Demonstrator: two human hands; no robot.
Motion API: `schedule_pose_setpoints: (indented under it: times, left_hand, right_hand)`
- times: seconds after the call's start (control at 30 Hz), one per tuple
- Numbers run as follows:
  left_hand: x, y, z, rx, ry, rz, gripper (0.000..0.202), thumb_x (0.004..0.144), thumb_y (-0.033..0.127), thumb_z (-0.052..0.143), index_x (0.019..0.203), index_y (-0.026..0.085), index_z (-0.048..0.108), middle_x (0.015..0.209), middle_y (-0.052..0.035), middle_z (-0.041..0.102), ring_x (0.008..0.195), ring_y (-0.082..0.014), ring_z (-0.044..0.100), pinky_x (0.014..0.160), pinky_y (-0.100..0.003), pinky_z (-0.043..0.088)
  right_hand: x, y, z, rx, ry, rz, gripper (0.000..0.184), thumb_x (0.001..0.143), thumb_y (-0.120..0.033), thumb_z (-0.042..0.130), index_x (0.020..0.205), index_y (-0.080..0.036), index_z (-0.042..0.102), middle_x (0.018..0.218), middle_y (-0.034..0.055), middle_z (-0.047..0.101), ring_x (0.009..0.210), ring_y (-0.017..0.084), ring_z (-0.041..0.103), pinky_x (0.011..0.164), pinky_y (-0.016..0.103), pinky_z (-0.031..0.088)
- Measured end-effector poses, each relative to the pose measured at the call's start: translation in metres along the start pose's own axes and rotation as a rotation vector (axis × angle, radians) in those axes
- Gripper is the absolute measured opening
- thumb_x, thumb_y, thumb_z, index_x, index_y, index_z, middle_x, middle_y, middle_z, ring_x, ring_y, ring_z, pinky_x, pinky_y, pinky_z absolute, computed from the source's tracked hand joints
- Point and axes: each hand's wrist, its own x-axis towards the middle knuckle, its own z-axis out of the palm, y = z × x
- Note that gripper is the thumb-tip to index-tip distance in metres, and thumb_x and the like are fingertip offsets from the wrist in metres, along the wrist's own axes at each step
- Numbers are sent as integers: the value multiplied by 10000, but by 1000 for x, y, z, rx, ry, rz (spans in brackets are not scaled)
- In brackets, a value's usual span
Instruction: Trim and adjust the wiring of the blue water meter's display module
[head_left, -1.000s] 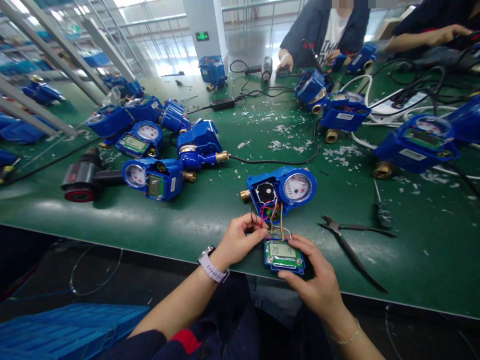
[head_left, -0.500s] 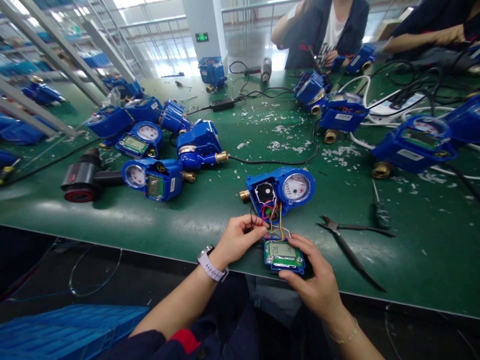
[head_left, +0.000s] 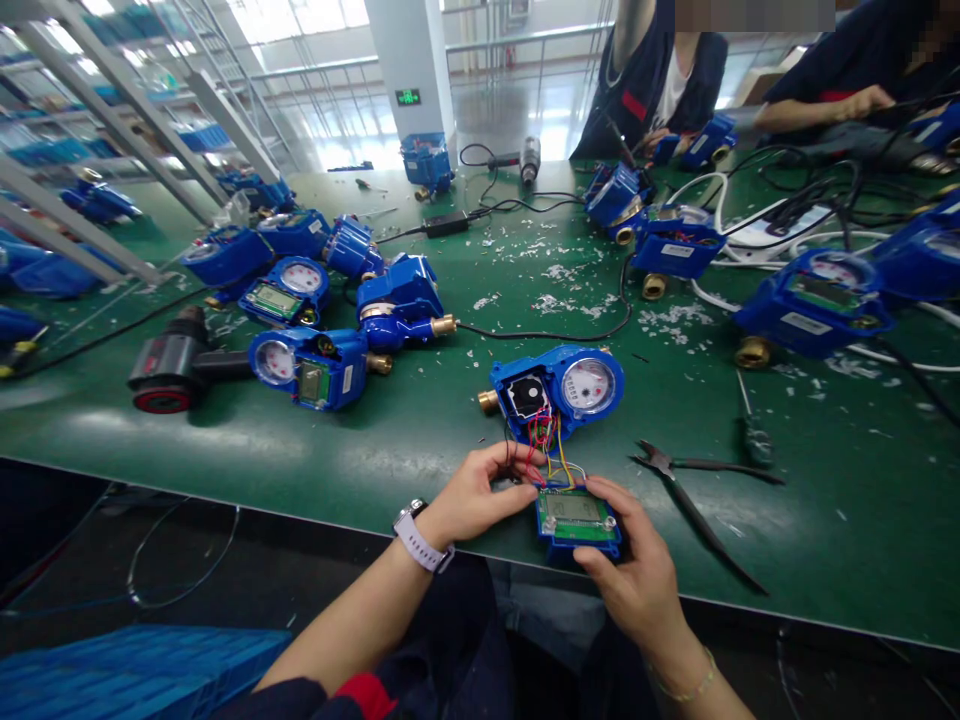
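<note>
An opened blue water meter lies on the green table, its white dial facing up. Coloured wires run from it to a green display board in a blue frame. My right hand grips that board at its right and lower edge. My left hand, with a watch on the wrist, pinches the wires just left of the board. The display now looks blank.
Black pliers lie right of the meter. Several blue meters and a black tool sit at the left. More meters, cables and white scraps lie further back. Two other people work at the far edge.
The digits seen on the display earlier are gone. My view shifted slightly; both hands stay on the board and wires. The person opposite raised an arm.
</note>
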Motion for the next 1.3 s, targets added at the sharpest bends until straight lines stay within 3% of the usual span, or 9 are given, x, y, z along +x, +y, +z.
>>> schedule_pose_setpoints:
  times: [0.27, 0.57, 0.8, 1.3]
  left_hand:
    - [3, -4, 3, -2, 35, -53, 217, 727, 270, 751, 853, 128, 646, 858, -59, 707, 764, -147, 628, 765, -290, 498]
    - [5, -4, 2, 6, 69, -104, 206, 708, 286, 749, 769, 127, 633, 756, -30, 685, 660, -118, 595, 654, -242, 464]
    - [5, -6, 3, -28, 54, -162, 280, 695, 350, 752, 771, 127, 601, 656, 4, 620, 549, -92, 536, 546, -213, 413]
    - [5, -4, 1, 15, 13, -93, 228, 774, 322, 684, 861, 122, 618, 785, -29, 648, 683, -116, 571, 651, -238, 441]
  right_hand:
    - [-3, 2, 0, 168, 50, 105, 422, 996, -483, 460, 1316, -210, 492, 1225, 110, 581, 1109, 241, 582, 867, 294, 515]
    - [0, -1, 1, 113, -32, 125, 604, 872, -508, 660, 1365, -233, 447, 1281, 116, 547, 1151, 284, 548, 961, 402, 478]
    - [1, -4, 0, 45, -42, 101, 583, 881, -468, 666, 1374, -258, 434, 1304, 77, 545, 1179, 242, 530, 996, 362, 445]
    - [4, -7, 0, -24, -26, 41, 563, 900, -464, 645, 1369, -221, 450, 1293, 81, 560, 1151, 225, 553, 996, 338, 454]
